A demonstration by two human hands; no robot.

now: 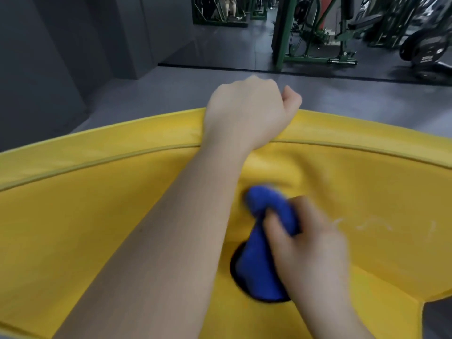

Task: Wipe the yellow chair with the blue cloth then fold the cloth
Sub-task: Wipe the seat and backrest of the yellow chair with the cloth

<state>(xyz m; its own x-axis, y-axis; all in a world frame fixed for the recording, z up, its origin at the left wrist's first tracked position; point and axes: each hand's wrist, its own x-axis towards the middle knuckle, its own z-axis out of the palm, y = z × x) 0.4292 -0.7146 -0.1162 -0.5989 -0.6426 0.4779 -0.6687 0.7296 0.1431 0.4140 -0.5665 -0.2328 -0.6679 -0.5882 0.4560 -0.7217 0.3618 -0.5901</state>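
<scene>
The yellow chair (102,216) fills the lower frame, its curved backrest rim running across the middle. My left hand (247,111) grips the top edge of that rim, fingers curled over the far side. My right hand (308,243) holds the bunched blue cloth (266,211) and presses it against the inner backrest; the hand and cloth are blurred by motion. The cloth's lower part hangs over a dark round hole (236,267) in the chair's seat.
Pale scuff marks (371,223) show on the backrest right of the cloth. Beyond the chair lies grey floor (151,94), a dark wall at left, and green gym machines (315,33) with weight plates (423,50) at the back right.
</scene>
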